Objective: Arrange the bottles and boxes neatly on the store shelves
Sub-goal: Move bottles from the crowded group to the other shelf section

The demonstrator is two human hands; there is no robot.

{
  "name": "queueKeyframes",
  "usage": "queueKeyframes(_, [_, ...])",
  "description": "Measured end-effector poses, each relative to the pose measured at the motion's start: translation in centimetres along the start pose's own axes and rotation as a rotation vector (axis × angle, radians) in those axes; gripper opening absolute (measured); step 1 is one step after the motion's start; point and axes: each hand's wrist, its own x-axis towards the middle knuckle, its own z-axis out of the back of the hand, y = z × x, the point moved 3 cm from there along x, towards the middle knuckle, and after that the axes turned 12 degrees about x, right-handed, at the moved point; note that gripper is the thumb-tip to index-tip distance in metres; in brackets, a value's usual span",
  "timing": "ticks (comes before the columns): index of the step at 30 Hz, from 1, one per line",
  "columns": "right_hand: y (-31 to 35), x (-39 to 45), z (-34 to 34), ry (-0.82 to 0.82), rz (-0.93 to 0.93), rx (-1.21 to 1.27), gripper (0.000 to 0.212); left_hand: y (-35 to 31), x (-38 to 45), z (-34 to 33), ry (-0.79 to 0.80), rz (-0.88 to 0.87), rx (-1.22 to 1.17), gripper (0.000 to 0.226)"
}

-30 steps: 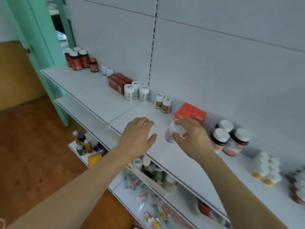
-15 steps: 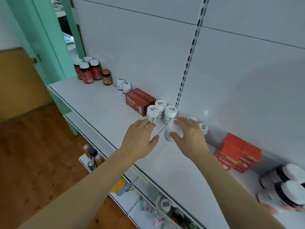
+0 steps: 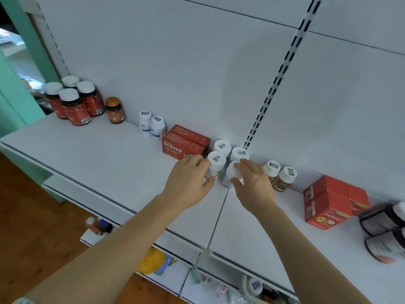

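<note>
You are gripping a small white plastic bottle (image 3: 231, 174) in your right hand (image 3: 252, 185), fingers curled round it, on the white metal shelf (image 3: 109, 163). Your left hand (image 3: 188, 183) is pinching the neighbouring white-capped bottle (image 3: 215, 164) beside the red cardboard box (image 3: 183, 142).

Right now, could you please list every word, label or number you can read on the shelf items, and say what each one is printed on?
"血红蛋白肽粉": front of the dark red box beside the white bottles.
White bottle caps: barcode stickers, too small to read.
Red boxes at right: print blurred, unreadable.
Dark red-labelled bottles at far left: labels too blurred.
Small white bottles: blue print, unreadable.
</note>
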Motion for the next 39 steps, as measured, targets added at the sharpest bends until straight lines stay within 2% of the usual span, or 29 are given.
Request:
queueKeyframes(8, [-0.2,0.7,-1.2,-0.113,0.004,-0.016,0.028,1.5,1.3,-0.8,0.011,-0.062,-0.037,0.033])
queueKeyframes(16, [0.0,0.9,-1.3,-0.108,0.034,-0.070,0.027,1.9,1.8,-0.7,0.017,-0.090,-0.044,0.038])
queueKeyframes(25, [0.2,-1.0,0.5,-0.061,-0.068,-0.204,0.043,0.5,2.4,-0.2,-0.070,-0.133,-0.064,0.036])
queueKeyframes(28, [-0.3,-3.0,1.7,-0.044,-0.140,-0.275,0.046,-1.1,2.5,-0.1,-0.125,-0.180,-0.070,0.027])
queueKeyframes(33, [-0.5,-6.9,5.0,-0.055,-0.207,-0.309,0.051,-5.3,2.3,0.1,-0.128,-0.265,-0.086,0.033])
queueKeyframes(39, [-2.7,-13.8,10.6,-0.138,-0.305,-0.355,0.055,-14.4,0.4,1.1,-0.137,-0.402,-0.125,0.037])
